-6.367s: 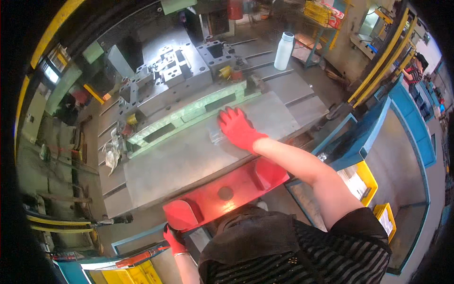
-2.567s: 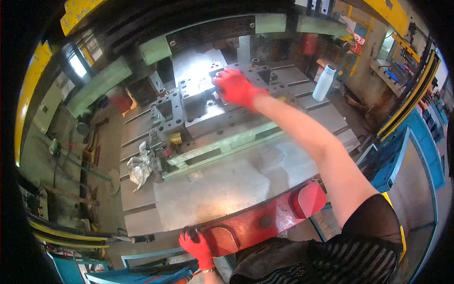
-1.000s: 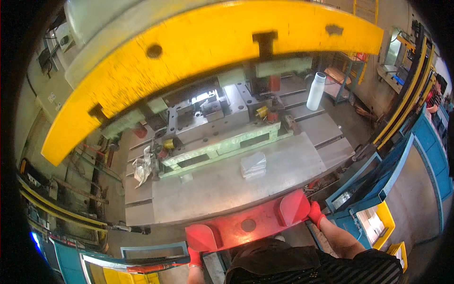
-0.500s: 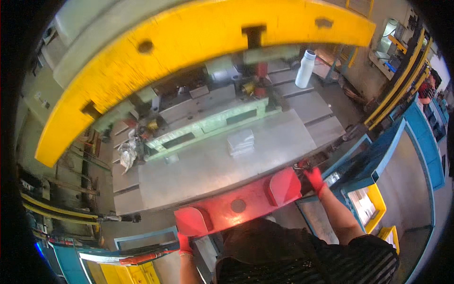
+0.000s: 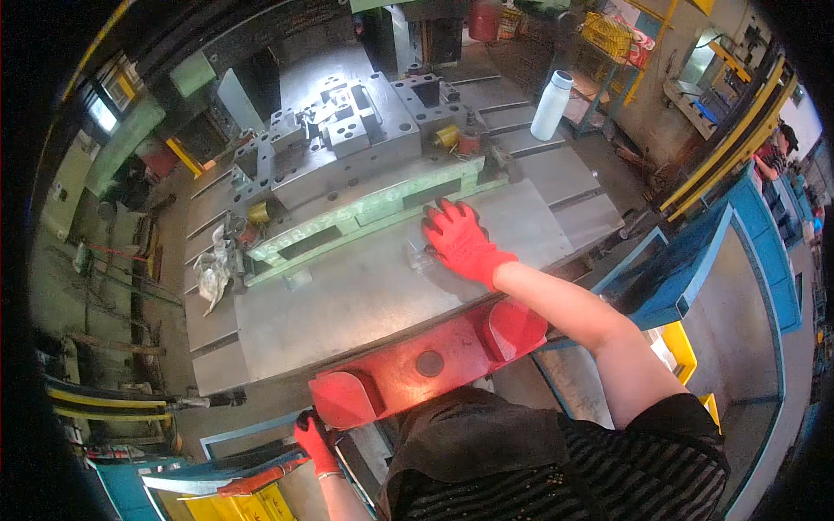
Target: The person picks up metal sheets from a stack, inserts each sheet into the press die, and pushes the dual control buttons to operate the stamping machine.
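Observation:
My right hand (image 5: pixel 459 241), in a red glove with dark fingertips, reaches over the metal plate (image 5: pixel 365 304) in front of the press die. Its fingers are spread, palm down, over a small stack of thin pale pieces (image 5: pixel 419 257), mostly hidden beneath it. My left hand (image 5: pixel 317 445), gloved alike, is beside the left end of the red control box (image 5: pixel 427 365); its fingers are partly apart and hold nothing I can see. Behind the plate, a pale green die base (image 5: pixel 365 213) carries the steel lower die (image 5: pixel 347 130).
A white bottle (image 5: pixel 552 108) stands on the bed's far right. A crumpled wrapping (image 5: pixel 213 273) lies at the left. Blue-framed panels (image 5: pixel 695 269) and a yellow bin (image 5: pixel 678 352) are at my right. Another person (image 5: pixel 773 156) is far right.
The big yellow press beam has risen out of view, exposing the die. My right hand has left the control box and reached onto the plate's stack. My left hand has shifted slightly left.

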The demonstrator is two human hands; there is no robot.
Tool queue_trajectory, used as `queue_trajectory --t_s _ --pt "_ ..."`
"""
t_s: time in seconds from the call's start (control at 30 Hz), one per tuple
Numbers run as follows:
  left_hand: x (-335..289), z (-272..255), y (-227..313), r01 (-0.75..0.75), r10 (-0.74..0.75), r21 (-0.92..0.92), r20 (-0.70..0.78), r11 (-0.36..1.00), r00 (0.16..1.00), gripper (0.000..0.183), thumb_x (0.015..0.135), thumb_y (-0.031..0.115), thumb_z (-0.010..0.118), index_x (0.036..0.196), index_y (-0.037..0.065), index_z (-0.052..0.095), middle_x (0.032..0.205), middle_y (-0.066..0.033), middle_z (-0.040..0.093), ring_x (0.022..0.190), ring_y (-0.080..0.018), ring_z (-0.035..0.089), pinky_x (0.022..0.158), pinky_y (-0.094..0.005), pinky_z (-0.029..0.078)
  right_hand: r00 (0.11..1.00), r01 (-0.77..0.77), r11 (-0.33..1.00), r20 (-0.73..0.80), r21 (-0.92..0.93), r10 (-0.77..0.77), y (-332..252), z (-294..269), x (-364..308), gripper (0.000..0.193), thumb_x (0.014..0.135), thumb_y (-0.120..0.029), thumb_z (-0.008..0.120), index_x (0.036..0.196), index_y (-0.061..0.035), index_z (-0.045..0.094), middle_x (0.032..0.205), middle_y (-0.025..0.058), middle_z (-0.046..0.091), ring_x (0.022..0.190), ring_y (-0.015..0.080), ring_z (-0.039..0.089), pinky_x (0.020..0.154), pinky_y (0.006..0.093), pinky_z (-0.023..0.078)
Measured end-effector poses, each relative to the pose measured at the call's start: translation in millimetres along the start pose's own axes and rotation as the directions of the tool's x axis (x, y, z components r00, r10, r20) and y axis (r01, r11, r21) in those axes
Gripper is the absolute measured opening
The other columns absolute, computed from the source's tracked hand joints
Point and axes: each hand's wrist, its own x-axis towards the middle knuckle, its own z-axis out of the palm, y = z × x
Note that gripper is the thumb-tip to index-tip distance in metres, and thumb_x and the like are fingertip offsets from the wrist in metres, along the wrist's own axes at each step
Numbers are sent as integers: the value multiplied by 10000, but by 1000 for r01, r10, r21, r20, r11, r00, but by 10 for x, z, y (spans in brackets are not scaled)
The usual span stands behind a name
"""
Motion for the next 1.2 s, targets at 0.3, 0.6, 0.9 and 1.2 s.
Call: queue_trajectory --t_s 0.3,0.6,0.9,1.2 --pt "300 841 2118 -678 692 176 -27 714 722 352 804 -9 571 1153 -36 536 1167 -165 571 1074 -274 542 952 -371 397 978 137 991 -160 -3 -136 12 45 224 255 688 -185 578 917 -80 619 1052 123 554 1051 320 478 874 489 367" --pt "581 1881 3723 -984 969 160 219 77 112 417 717 -28 582 1131 10 567 1145 -168 579 1106 -338 518 986 -395 365 951 276 961 -152 17 -270 120 63 173 170 673 -171 541 805 -66 565 857 95 533 837 269 497 766 421 395" --pt "1446 2869 4755 -861 942 483 334 -160 12 364 729 222 659 1030 32 585 1201 -180 504 1196 -382 404 972 -515 330 983 177 961 -92 215 -160 80 17 63 377 616 -215 682 951 -84 569 1037 109 540 1006 282 496 861 451 376" --pt "1860 3448 5083 -614 835 789 356 -29 418 362 742 377 635 940 75 668 1086 -129 586 1094 -339 497 872 -508 423 980 -121 972 180 203 85 234 -157 215 654 633 -386 754 1175 -95 532 1212 134 495 1126 319 446 897 442 357"
